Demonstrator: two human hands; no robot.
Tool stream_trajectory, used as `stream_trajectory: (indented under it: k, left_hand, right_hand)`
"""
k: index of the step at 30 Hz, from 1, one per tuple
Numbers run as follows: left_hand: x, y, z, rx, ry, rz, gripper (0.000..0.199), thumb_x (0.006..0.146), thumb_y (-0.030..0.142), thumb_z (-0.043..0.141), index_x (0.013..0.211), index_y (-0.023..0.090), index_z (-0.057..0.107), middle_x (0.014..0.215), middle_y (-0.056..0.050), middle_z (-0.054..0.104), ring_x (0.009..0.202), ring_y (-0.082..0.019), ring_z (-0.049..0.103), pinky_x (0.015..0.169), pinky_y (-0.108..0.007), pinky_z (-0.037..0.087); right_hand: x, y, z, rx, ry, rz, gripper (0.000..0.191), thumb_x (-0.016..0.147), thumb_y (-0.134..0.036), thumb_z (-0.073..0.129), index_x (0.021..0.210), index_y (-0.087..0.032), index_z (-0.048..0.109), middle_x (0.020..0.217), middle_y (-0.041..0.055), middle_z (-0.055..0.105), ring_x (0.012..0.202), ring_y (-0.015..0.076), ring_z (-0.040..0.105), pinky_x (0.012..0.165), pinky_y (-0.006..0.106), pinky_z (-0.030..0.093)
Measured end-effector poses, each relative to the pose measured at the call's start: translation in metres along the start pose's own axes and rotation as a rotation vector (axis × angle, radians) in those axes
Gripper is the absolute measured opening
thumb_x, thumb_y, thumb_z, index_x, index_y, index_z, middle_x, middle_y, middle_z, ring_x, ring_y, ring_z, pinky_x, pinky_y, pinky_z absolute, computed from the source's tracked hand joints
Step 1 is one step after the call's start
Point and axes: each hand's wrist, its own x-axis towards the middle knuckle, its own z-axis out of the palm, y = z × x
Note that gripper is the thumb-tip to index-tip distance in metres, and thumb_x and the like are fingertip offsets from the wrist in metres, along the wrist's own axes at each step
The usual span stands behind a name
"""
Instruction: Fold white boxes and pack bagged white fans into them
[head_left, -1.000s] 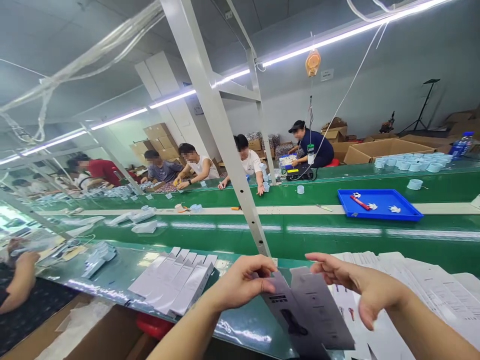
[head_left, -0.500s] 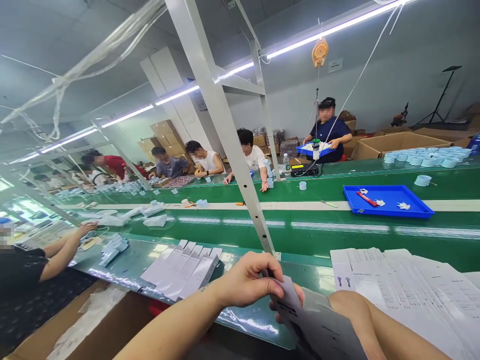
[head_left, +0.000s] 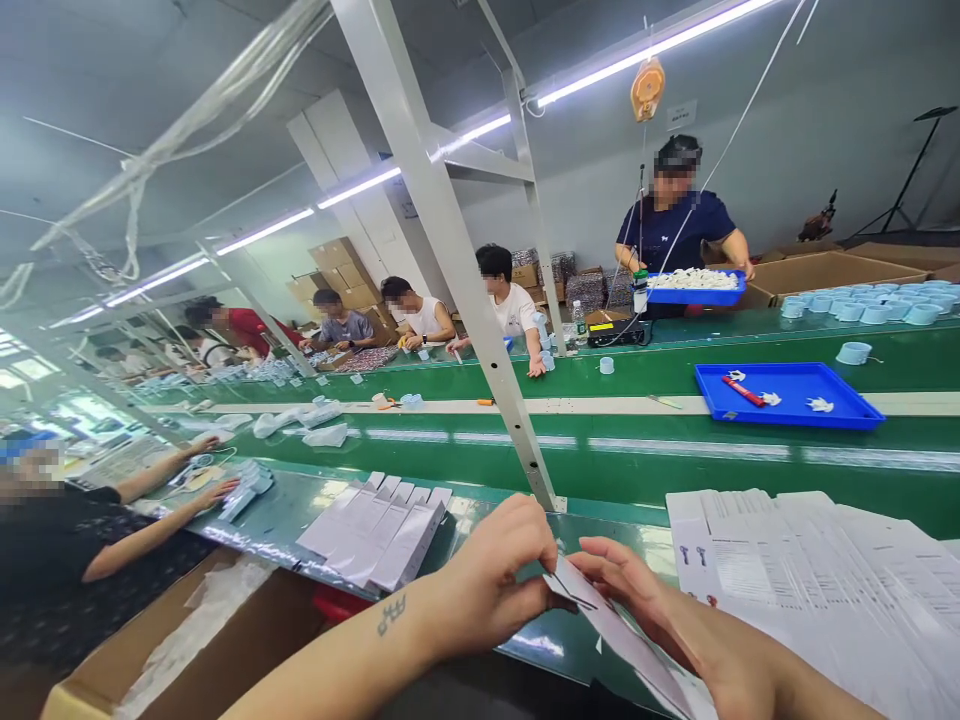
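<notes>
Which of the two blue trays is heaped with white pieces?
The tray held by the standing person at the far bench. The other tray, on the green belt, has only a red tool and a few white pieces.

Blue tray on green conveyor belt

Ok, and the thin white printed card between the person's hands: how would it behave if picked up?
Probably light and fairly stiff: the thin white printed card runs straight from the left hand and right hand without visibly drooping. Its thinness suggests it would still bend under pressure, and its smooth-looking face may slip somewhat.
</notes>
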Motion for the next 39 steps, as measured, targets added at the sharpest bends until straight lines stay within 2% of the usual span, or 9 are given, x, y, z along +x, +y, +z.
stream_trajectory:
  k: [7,13,19,21,24,29,31,34,39]
  left_hand:
    - [-0.009,0.001,0.005,0.176,0.161,0.154,0.002,0.088,0.02,0.062,0.089,0.02,0.06,0.081,-0.004,0.056,0.082,-0.018,0.051,0.074,-0.032,0.046]
    - [0.007,0.016,-0.011,0.162,-0.419,0.08,0.015,0.084,0.037,0.069,0.088,0.023,0.065,0.086,-0.004,0.062,0.084,-0.019,0.057,0.084,-0.033,0.04]
    - [0.021,0.03,-0.023,0.038,-0.575,-0.004,0.044,0.08,0.022,0.071,0.121,0.033,0.06,0.12,-0.006,0.066,0.12,-0.029,0.052,0.116,-0.053,0.01]
    - [0.02,0.013,-0.027,-0.237,-0.417,-0.064,0.047,0.082,0.035,0.071,0.127,0.036,0.057,0.135,-0.005,0.058,0.13,-0.03,0.045,0.117,-0.056,0.01]
    - [0.014,-0.02,-0.019,-0.679,0.002,-0.279,0.051,0.086,0.047,0.064,0.134,0.037,0.052,0.145,-0.007,0.048,0.133,-0.03,0.043,0.108,-0.05,0.035]
    - [0.005,-0.032,0.032,-0.935,-0.333,-0.32,0.074,0.071,0.046,0.08,0.137,0.034,0.05,0.148,-0.008,0.045,0.138,-0.03,0.037,0.113,-0.045,0.03]
    - [0.003,-0.023,0.049,-0.97,-0.31,-0.388,0.079,0.072,0.043,0.08,0.142,0.034,0.044,0.142,-0.009,0.053,0.132,-0.028,0.046,0.11,-0.045,0.034]
    - [-0.001,-0.014,0.061,-0.993,-0.023,-0.63,0.059,0.075,0.041,0.078,0.129,0.025,0.06,0.12,-0.012,0.069,0.114,-0.027,0.061,0.102,-0.042,0.043]
    - [-0.005,-0.006,0.072,-1.062,0.635,-0.96,0.052,0.069,0.044,0.081,0.112,0.019,0.068,0.113,-0.011,0.07,0.098,-0.025,0.066,0.087,-0.035,0.05]
  right_hand:
    - [-0.01,0.006,0.005,-0.146,0.134,0.054,0.156,0.029,-0.072,0.082,0.151,-0.011,0.004,0.159,0.0222,0.008,0.146,0.0417,0.009,0.118,0.048,0.007]
    - [-0.01,-0.004,0.012,-0.261,0.241,0.094,0.142,0.037,-0.066,0.082,0.15,-0.013,0.014,0.156,0.0227,0.021,0.142,0.0426,0.023,0.117,0.052,0.015]
    - [-0.01,0.002,0.009,-0.43,0.415,0.155,0.128,0.04,-0.036,0.087,0.148,-0.021,0.02,0.149,0.0211,0.036,0.133,0.0419,0.041,0.11,0.058,0.032]
    - [-0.014,0.004,0.005,-0.467,0.532,0.176,0.122,0.043,-0.034,0.086,0.147,-0.024,0.023,0.146,0.0192,0.04,0.127,0.0405,0.047,0.107,0.058,0.037]
    - [-0.017,0.008,0.001,-0.465,0.64,0.156,0.116,0.047,-0.036,0.084,0.146,-0.025,0.025,0.143,0.0187,0.043,0.122,0.0396,0.051,0.103,0.056,0.041]
    - [-0.002,0.012,-0.003,-0.356,0.369,-0.015,0.13,0.041,-0.057,0.083,0.148,-0.016,0.021,0.147,0.0231,0.035,0.132,0.044,0.039,0.108,0.056,0.035]
    - [0.004,0.013,-0.006,-0.326,0.237,-0.026,0.133,0.038,-0.065,0.081,0.146,-0.014,0.024,0.143,0.0236,0.039,0.133,0.0455,0.038,0.106,0.057,0.036]
    - [0.005,0.009,-0.01,-0.421,0.261,-0.035,0.135,0.041,-0.067,0.081,0.148,-0.016,0.017,0.143,0.0232,0.038,0.131,0.0441,0.041,0.103,0.057,0.041]
    - [0.002,-0.006,0.003,-0.994,0.634,-0.246,0.073,0.087,-0.04,0.061,0.146,-0.035,0.019,0.15,0.0165,0.029,0.134,0.035,0.042,0.101,0.053,0.048]
